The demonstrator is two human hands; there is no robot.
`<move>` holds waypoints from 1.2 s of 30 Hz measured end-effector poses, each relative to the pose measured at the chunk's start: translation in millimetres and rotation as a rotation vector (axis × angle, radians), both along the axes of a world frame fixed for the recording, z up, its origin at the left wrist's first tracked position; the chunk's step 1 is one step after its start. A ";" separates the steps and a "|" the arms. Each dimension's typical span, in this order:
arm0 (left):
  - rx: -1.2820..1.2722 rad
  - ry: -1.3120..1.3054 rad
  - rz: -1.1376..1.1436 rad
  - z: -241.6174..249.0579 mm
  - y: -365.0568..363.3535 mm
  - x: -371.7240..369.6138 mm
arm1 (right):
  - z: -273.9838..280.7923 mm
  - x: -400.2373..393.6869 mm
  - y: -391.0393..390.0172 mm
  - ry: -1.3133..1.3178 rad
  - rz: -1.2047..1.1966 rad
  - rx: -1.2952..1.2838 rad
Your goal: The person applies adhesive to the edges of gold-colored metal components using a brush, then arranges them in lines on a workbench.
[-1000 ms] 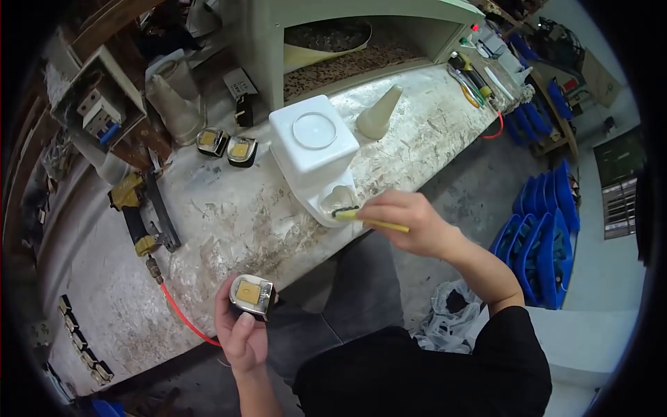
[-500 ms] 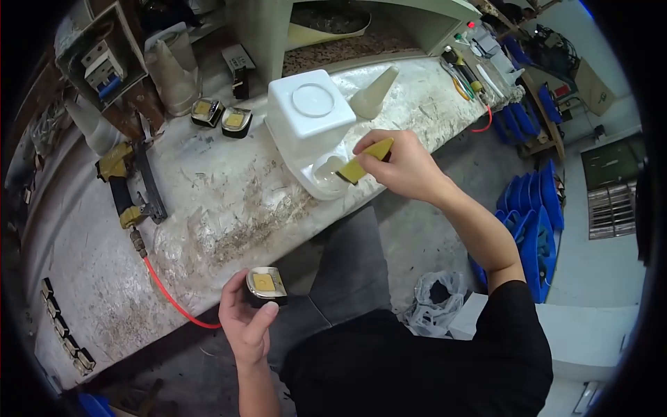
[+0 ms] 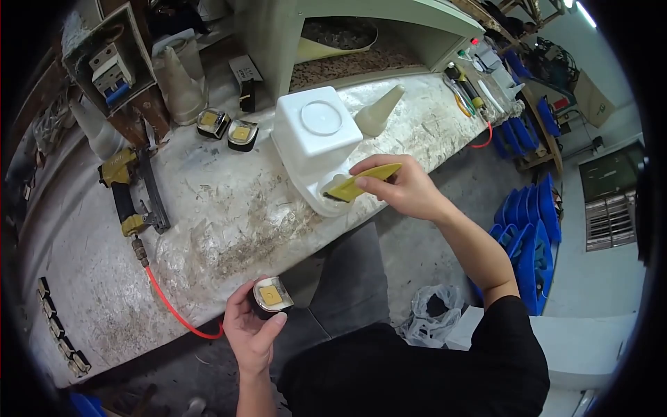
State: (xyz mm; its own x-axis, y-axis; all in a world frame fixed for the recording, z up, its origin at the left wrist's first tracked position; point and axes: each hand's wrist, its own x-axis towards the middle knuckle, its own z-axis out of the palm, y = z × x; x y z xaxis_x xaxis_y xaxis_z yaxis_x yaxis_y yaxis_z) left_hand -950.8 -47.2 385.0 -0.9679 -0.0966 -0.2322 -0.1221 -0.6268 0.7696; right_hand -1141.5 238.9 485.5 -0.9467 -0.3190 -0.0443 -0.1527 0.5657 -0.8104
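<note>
My left hand [image 3: 253, 337] grips a small rounded part [image 3: 272, 295] with a dark side and a yellow square on its pale top, just off the bench's front edge. Between the fingers of my right hand [image 3: 399, 186] is a flat yellow brush [image 3: 368, 181], tilted, its dark tip over the round opening at the foot of a white plastic container [image 3: 317, 118]. Whether the tip touches anything inside is hard to tell. Two similar rounded parts, one at the left [image 3: 212, 123] and one beside it [image 3: 242, 135], lie left of the container.
A yellow and black air tool [image 3: 125, 187] with a red hose [image 3: 174, 309] lies on the worn bench [image 3: 201, 243]. Several small dark pieces [image 3: 62, 326] form a row at the far left. A pale cone [image 3: 380, 111] and hand tools [image 3: 465, 87] are behind the container.
The brush has turned flatter over the opening, with my right hand slightly lower in view. My left hand and its part appear a little further right and lower. The whole view has shifted slightly.
</note>
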 end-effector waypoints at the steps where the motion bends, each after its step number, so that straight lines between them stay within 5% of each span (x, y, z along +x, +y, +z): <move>1: -0.003 0.003 0.003 0.8 -0.1 -0.4 | -0.7 -0.8 -0.2 0.003 0.003 -0.003; 10: -0.008 -0.024 0.055 -3.8 -3.7 2.7 | -6.6 -5.1 -3.5 -0.212 0.018 -0.078; 26: -0.111 0.044 0.158 -16.6 15.8 -8.8 | -13.0 65.5 1.0 -0.046 -0.278 -0.459; 30: -0.343 0.228 0.213 -20.6 28.4 -15.5 | 23.2 88.2 8.4 -0.045 -0.401 -0.867; 36: -0.763 0.734 0.523 -17.6 52.7 -36.3 | 37.6 135.6 -34.5 0.016 -0.202 -0.750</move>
State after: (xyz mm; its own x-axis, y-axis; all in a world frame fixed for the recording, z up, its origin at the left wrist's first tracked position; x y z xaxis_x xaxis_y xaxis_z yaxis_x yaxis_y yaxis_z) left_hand -987.1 5.5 367.4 -0.6469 -0.3938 0.6530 0.6408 0.1833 0.7455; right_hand -1005.8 204.4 523.1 -0.9884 -0.0789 0.1296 -0.1201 -0.1154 -0.9860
